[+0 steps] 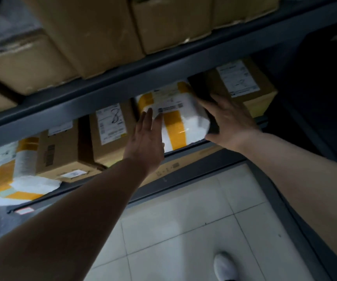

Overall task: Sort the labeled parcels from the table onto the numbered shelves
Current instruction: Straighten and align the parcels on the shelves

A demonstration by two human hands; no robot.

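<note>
1. we see the grey shelf [41, 114], loaded on two levels.
2. the white parcel [183, 122] with yellow tape sits on the lower level, between a box marked 8 [110, 126] and another labeled box [250, 88].
3. our left hand [145, 138] lays straight fingers on the parcel's left side.
4. our right hand [230, 122] spreads open fingers at its right edge.

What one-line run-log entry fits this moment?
stage: placing | left hand: flat against white parcel | right hand: touching its right side | white parcel: on shelf, beside cardboard box
</note>
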